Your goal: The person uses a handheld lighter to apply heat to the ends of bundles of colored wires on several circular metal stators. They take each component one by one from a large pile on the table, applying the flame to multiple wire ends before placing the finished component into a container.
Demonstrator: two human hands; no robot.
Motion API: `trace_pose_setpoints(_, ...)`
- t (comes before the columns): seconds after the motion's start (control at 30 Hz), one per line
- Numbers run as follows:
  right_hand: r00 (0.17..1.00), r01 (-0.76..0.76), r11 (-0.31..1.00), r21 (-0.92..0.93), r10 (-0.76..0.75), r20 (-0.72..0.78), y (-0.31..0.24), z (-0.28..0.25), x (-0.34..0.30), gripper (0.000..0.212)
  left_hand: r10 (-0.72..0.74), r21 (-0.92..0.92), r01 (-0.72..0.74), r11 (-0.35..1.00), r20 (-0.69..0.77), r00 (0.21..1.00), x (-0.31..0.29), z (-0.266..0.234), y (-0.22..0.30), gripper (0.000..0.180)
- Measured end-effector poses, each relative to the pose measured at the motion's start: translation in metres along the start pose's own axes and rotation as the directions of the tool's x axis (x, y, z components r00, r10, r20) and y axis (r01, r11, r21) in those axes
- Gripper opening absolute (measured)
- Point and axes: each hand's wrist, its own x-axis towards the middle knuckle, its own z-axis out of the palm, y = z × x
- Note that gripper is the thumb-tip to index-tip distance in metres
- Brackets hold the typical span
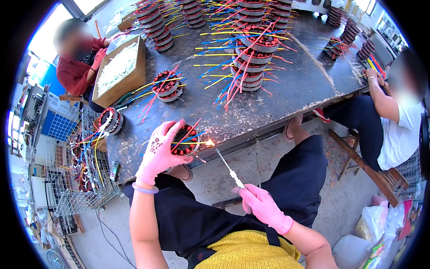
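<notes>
My left hand (157, 154), in a pink glove, grips a motor stator (182, 150) at the table's front edge. It is a ring with red windings, and blue, yellow and red wires stick out of it. My right hand (265, 208), also gloved in pink, is closed round the white handle of a long-necked lighter (232, 174). A flame (209, 142) burns at the lighter's tip, right by the ends of the stator's wires. Whether the flame touches a wire I cannot tell.
Stacked stators (253, 58) with spread wires stand on the dark table (291, 94); a shorter pile (165, 87) and one white-laced stator (109, 121) lie left. A cardboard box (99, 92) holds pale strips. A wire basket (85, 197) stands left. Co-workers sit at both sides.
</notes>
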Motion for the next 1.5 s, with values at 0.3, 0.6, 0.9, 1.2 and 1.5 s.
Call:
trace_pose_setpoints(0.3, 1.000, -0.028, 0.993, -0.118, 0.027, -0.015, -0.012, -0.001, -0.001, 0.030, -0.011, 0.004, 0.011, 1.000, 0.001, 1.000, 0.000, -0.001, 0.002, 0.100)
trace_pose_setpoints(0.6, 1.000, -0.022, 0.999, -0.039, 0.022, -0.011, -0.002, -0.003, 0.000, 0.030, -0.010, 0.008, 0.010, 1.000, -0.009, 1.000, 0.000, -0.001, 0.004, 0.099)
trace_pose_setpoints(0.9, 1.000, 0.006, 0.994, -0.108, -0.006, -0.002, -0.004, -0.003, 0.002, 0.032, -0.007, 0.001, 0.007, 1.000, -0.012, 1.000, 0.000, 0.000, 0.005, 0.098)
trace_pose_setpoints(1.2, 1.000, 0.016, 0.996, -0.085, -0.018, -0.024, -0.004, -0.003, 0.000, 0.033, -0.011, 0.008, 0.011, 1.000, -0.010, 1.000, 0.000, 0.000, 0.006, 0.099)
trace_pose_setpoints(1.5, 0.997, 0.071, 0.987, -0.144, -0.072, -0.002, -0.008, -0.003, -0.001, 0.028, -0.014, 0.020, 0.014, 1.000, -0.012, 1.000, -0.001, 0.000, 0.006, 0.099)
